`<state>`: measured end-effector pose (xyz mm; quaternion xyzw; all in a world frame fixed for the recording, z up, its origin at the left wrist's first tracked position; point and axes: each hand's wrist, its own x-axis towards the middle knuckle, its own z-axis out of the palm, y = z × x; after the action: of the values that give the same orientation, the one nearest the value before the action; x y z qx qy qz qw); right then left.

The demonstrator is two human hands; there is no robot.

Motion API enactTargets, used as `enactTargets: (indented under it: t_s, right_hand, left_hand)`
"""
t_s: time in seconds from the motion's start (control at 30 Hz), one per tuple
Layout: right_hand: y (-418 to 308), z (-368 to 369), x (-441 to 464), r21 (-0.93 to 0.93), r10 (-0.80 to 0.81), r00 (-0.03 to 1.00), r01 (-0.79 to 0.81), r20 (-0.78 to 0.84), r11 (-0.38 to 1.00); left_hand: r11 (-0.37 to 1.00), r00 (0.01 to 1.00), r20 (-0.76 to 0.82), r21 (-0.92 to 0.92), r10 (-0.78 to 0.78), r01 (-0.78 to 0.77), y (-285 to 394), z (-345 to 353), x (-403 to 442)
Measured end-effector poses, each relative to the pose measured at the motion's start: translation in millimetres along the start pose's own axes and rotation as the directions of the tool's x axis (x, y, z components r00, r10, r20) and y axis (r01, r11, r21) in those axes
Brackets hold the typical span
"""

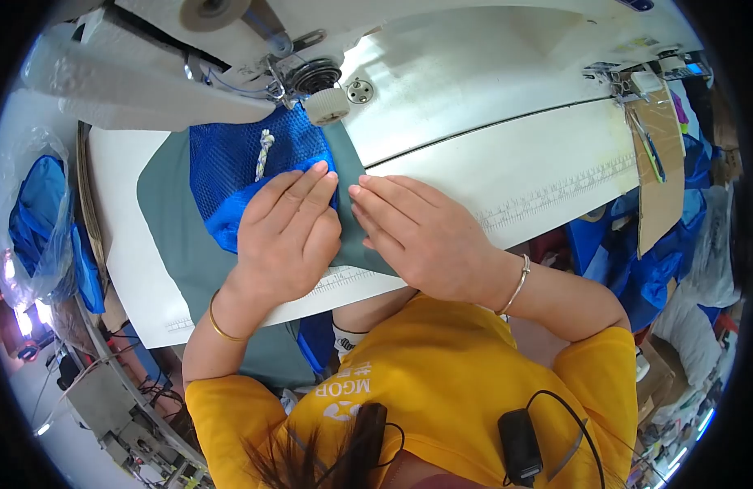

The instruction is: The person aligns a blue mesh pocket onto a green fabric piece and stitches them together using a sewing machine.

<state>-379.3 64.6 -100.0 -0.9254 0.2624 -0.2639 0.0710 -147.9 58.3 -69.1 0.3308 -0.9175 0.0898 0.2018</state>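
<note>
Blue mesh fabric [230, 159] with a solid blue edge lies on a grey-green cloth [169, 196], its upper part under the sewing machine head [311, 90]. A short patterned cord [264, 155] rests on the mesh. My left hand [288, 232] presses flat on the blue edge, fingers extended and side by side, pointing up toward the needle area. My right hand [417, 232] lies on the grey-green cloth just right of the blue edge, fingers stretched out. The two hands are apart. The needle itself is too small to make out.
The white machine table [556, 163] has a ruler scale along its front. At the right, a cardboard piece [660, 175] holds pens or tools. Blue fabric in clear plastic [41, 212] hangs at the left. More blue bags [653, 277] lie beyond the table's right edge.
</note>
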Motion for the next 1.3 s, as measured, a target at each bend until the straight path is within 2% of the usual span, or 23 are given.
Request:
enactTargets:
  t_s: [0.17, 0.47, 0.97, 1.3]
  right_hand:
    - [-0.1, -0.3, 1.0, -0.002, -0.009, 1.0, 0.009, 0.006, 1.0]
    - [1.7, -2.1, 2.2, 0.045, -0.01, 1.0, 0.009, 0.02, 0.999]
    - [8.0, -7.7, 8.9, 0.068, -0.015, 0.995, 0.008, 0.097, 0.998]
    - [14.8, -3.0, 30.2, 0.019, -0.005, 0.999, 0.004, 0.048, 1.0]
  left_hand:
    - [0.999, 1.0, 0.001, -0.033, 0.018, -0.018, 1.8, 5.1, -1.9]
    - [0.994, 0.998, -0.041, -0.104, -0.045, 0.04, 2.5, 7.4, -5.6]
    - [0.996, 0.995, -0.084, -0.07, -0.055, 0.049, -1.1, 14.1, -8.1]
    - [0.989, 0.995, -0.091, -0.145, -0.046, 0.032, -31.0, 18.0, -6.4]
